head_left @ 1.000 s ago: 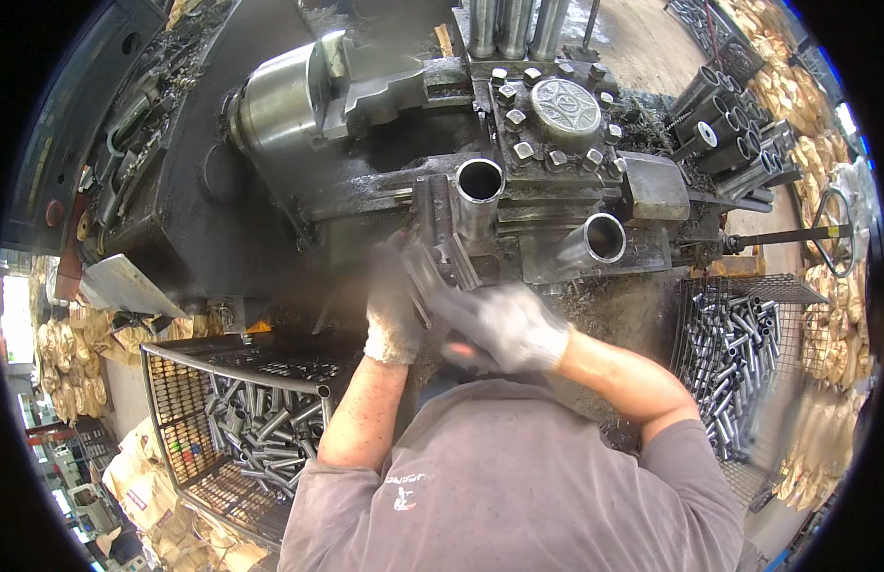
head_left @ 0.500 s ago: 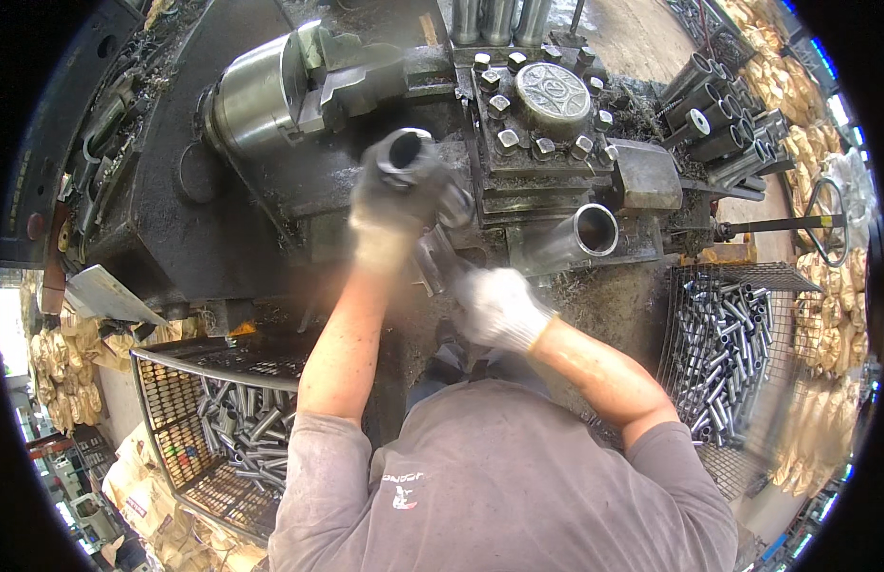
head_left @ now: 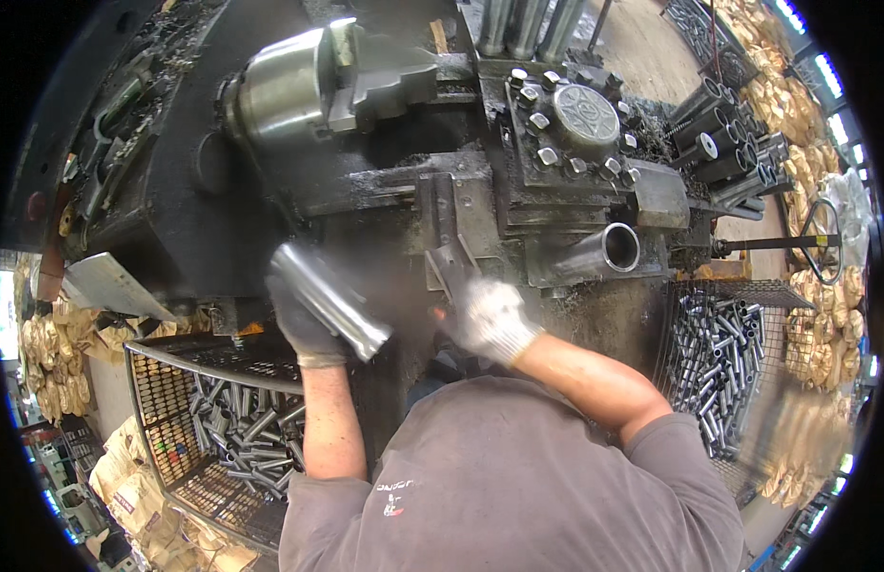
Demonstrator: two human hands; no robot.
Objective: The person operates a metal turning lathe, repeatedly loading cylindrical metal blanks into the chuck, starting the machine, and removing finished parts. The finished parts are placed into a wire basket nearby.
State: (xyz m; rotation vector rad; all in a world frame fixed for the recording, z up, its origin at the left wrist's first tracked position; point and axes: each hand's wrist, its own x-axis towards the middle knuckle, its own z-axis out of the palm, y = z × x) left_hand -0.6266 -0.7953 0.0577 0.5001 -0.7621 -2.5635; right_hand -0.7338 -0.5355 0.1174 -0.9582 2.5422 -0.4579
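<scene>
My left hand [head_left: 304, 319], in a dark grey glove, is closed around a shiny metal tube [head_left: 329, 300]. The tube slants down to the right, near the inner edge of the left wire basket [head_left: 137, 419]. My right hand [head_left: 494, 319], in a white glove, is curled beside a narrow steel piece [head_left: 452, 262] on the front of the lathe. Motion blurs its fingers, and what they hold is hidden. Beyond both hands are the lathe's chuck [head_left: 289, 86] and its square tool post [head_left: 547, 143]. Another metal tube [head_left: 595, 255] lies right of my right hand.
Short tubes fill the left basket, and more lie in a right mesh basket [head_left: 666, 353]. Wide tubes [head_left: 719, 143] are stacked at the far right, with upright tubes [head_left: 528, 29] behind the tool post. A handwheel [head_left: 823, 243] sticks out at right.
My left hand has drawn the tube back from below the chuck, down and left toward the left basket. My right hand stays near the narrow steel piece. The view has shifted slightly.
</scene>
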